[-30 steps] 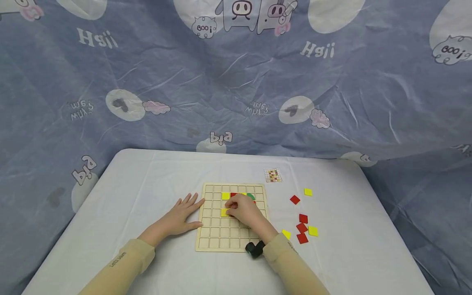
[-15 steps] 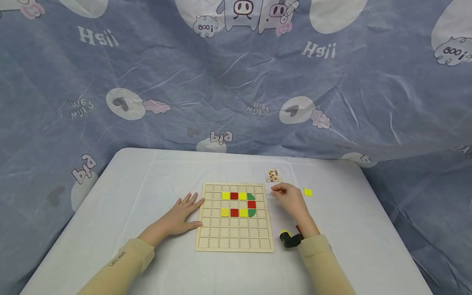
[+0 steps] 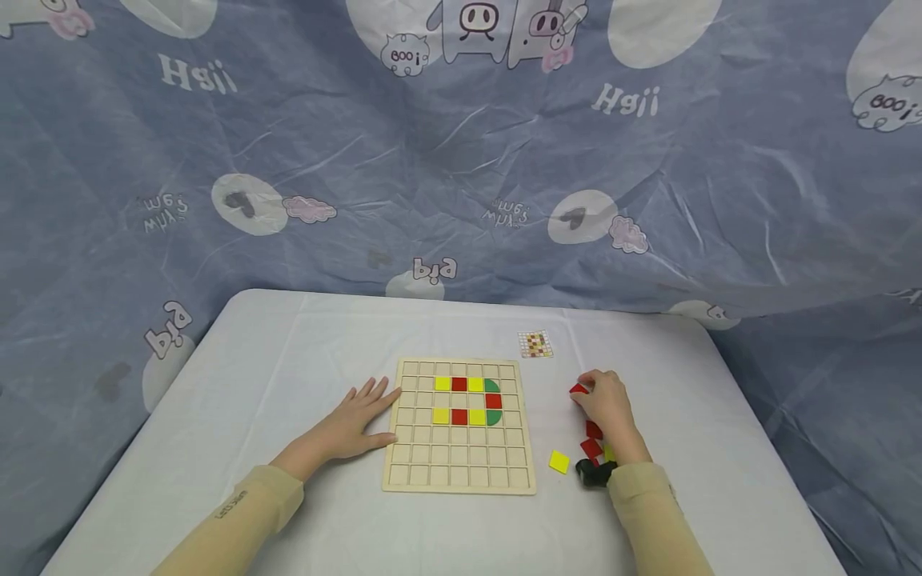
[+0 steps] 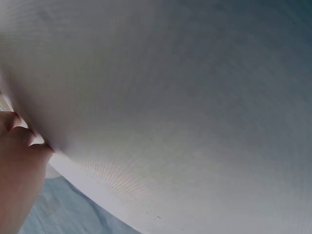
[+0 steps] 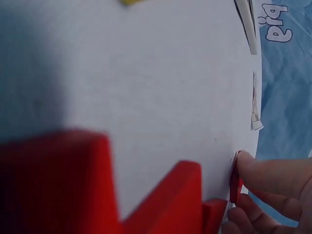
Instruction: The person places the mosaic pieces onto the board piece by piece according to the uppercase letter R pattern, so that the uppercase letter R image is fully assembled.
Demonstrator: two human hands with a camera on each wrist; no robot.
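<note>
My left hand (image 3: 346, 428) lies flat with spread fingers, its fingertips and thumb touching the left edge of a wooden grid board (image 3: 432, 478). Out to the right of the board, my right hand (image 3: 612, 408) pinches a red square tile (image 3: 579, 389) between thumb and fingers. In the right wrist view the thumb covers part of that red tile (image 5: 235, 183). On the board sit yellow tiles (image 3: 476, 417) and red tiles (image 3: 458, 417) in two rows, with green quarter-round tiles (image 3: 493, 417) at their right ends and one red tile between those.
Loose red tiles (image 3: 591, 448) lie below my right hand, partly behind the wrist camera (image 3: 594, 474). A yellow tile (image 3: 559, 462) lies right of the board. A small pattern card (image 3: 535, 344) rests beyond the board's far right corner. White cloth (image 3: 324, 528) covers the table.
My right hand has left the yellow tile at the lower row's left end, passed near the pattern card, and taken hold of a loose red tile. My left hand stays in place.
</note>
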